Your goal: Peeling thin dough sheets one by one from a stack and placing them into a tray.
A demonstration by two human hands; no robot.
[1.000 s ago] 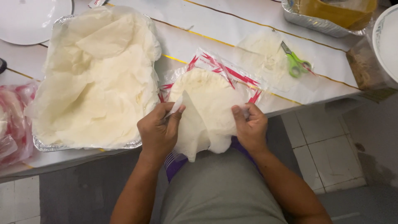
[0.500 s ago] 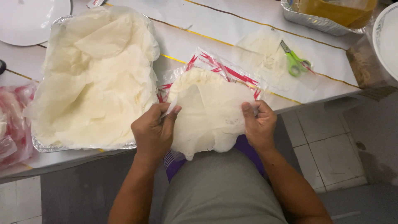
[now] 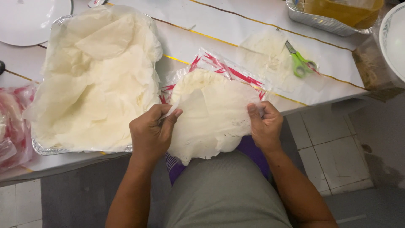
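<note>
My left hand (image 3: 151, 134) pinches the left edge of a thin, pale, round wrapper sheet (image 3: 213, 116). My right hand (image 3: 264, 124) grips the same sheet at its right edge. The sheet hangs over the table's front edge onto my lap. Under it lies a stack of the same sheets in an opened clear bag with red stripes (image 3: 223, 67). Left of my hands, a foil tray (image 3: 50, 147) is piled with several separated sheets (image 3: 97, 80).
Green-handled scissors (image 3: 300, 62) lie on a spread sheet at the right. A foil tray with yellow liquid (image 3: 333, 17) stands at the back right, white plates at the far left (image 3: 29, 19) and far right (image 3: 394, 40). A red-and-clear bag (image 3: 12, 126) sits at the left edge.
Both hands have pulled slightly apart and the sheet has lifted and spread wider between them, peeling from the stack.
</note>
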